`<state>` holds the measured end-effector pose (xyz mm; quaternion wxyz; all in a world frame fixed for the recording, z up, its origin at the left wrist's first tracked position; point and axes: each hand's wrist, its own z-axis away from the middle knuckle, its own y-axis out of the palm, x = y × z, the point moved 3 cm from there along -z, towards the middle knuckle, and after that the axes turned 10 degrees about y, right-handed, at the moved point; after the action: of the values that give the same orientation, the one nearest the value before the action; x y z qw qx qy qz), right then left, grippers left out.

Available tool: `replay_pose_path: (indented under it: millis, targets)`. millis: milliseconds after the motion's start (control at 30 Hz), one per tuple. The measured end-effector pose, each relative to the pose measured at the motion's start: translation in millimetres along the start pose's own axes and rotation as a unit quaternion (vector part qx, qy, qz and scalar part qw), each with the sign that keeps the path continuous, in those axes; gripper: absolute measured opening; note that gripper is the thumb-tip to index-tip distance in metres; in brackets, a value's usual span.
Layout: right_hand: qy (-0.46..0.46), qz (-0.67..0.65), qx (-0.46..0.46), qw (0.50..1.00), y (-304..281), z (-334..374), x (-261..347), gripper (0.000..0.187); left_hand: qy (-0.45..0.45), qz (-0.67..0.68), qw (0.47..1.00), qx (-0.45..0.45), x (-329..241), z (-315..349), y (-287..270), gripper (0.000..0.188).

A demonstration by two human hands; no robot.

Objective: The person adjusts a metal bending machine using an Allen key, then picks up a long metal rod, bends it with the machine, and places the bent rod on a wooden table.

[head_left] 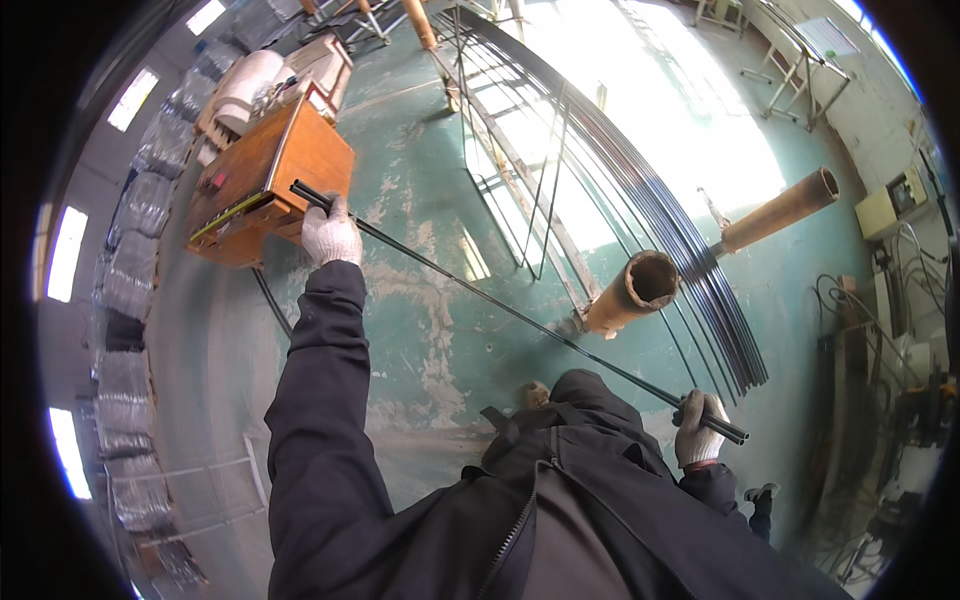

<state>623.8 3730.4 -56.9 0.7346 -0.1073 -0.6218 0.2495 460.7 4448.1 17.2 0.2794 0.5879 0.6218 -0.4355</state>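
Observation:
A pair of long, thin dark metal tubes [450,274] stretches slantwise across in front of my body, its far-left end higher in the view than its right end. My left hand [332,232], in a whitish knit glove, is closed around the tubes near their left end, beside the wooden desk. Also gloved, my right hand [700,428] grips them close to the right end, where two hollow openings show. Beyond the right hand lies a bundle of similar dark tubes [690,255], curved by the lens.
Two rusty pipe posts [618,302] [780,212] jut up beside the bundle. An orange-brown wooden desk [318,155] stands on the left. Plastic-wrapped stacks [135,270] line the left wall. Cables and an electrical box [878,218] hang on the right wall. The green floor [415,335] is worn.

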Motion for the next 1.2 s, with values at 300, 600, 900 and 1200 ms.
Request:
replay_pose_path:
  millis: [300, 600, 900, 1200]
  targets:
    - [0.054, 0.003, -0.093, 0.994, 124.0, -30.1, 32.8, 0.037, -0.037, 0.035, 0.996, 0.071, 77.6, -113.1, 145.3, 0.008]
    - [0.154, -0.044, -0.161, 0.974, 227.2, -49.8, 73.5, 0.036, -0.05, 0.047, 0.984, 0.162, 152.8, -213.8, 273.8, 0.007]
    - [0.26, -0.035, -0.27, 0.926, 312.4, -83.2, 93.1, 0.038, -0.086, 0.036, 0.952, 0.292, 241.8, -281.7, 384.6, 0.005]
    - [0.474, 0.238, -0.343, 0.776, 301.0, -99.4, 100.8, 0.081, 0.083, -0.181, 0.888, 0.414, 211.2, -299.7, 467.6, 0.042]
